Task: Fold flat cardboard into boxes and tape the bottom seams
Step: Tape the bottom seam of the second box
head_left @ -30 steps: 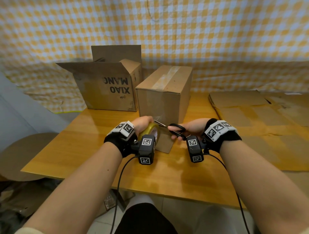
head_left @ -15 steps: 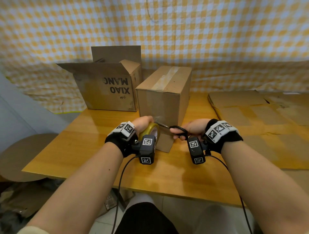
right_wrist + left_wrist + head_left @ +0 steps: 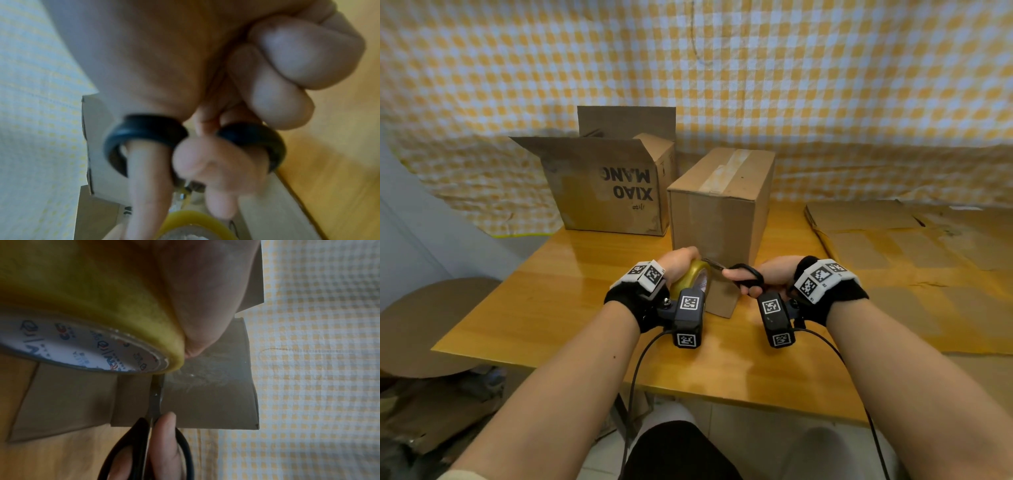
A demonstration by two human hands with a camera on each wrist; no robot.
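A folded cardboard box (image 3: 719, 209) stands on the wooden table (image 3: 558, 308), with tape along its top seam and down its near face. My left hand (image 3: 681, 262) grips a yellow tape roll (image 3: 690, 279) (image 3: 86, 305) close against that near face. My right hand (image 3: 763, 277) holds black-handled scissors (image 3: 746, 275) (image 3: 148, 129), thumb and fingers through the loops. The scissor blades (image 3: 156, 394) are nearly together and reach the clear tape strip (image 3: 197, 374) right beside the roll. A lower box flap (image 3: 722, 301) sticks out toward me under the hands.
An open box printed XIAO MANG (image 3: 613, 185) stands at the back left, beside the taped box. Flat cardboard sheets (image 3: 914, 253) cover the table's right side. A checked cloth (image 3: 722, 68) hangs behind. A round brown stool (image 3: 421, 329) sits left of the table.
The scissor handles have closed and the blades have come together at the tape beside the roll. Both hands stay nearly where they were.
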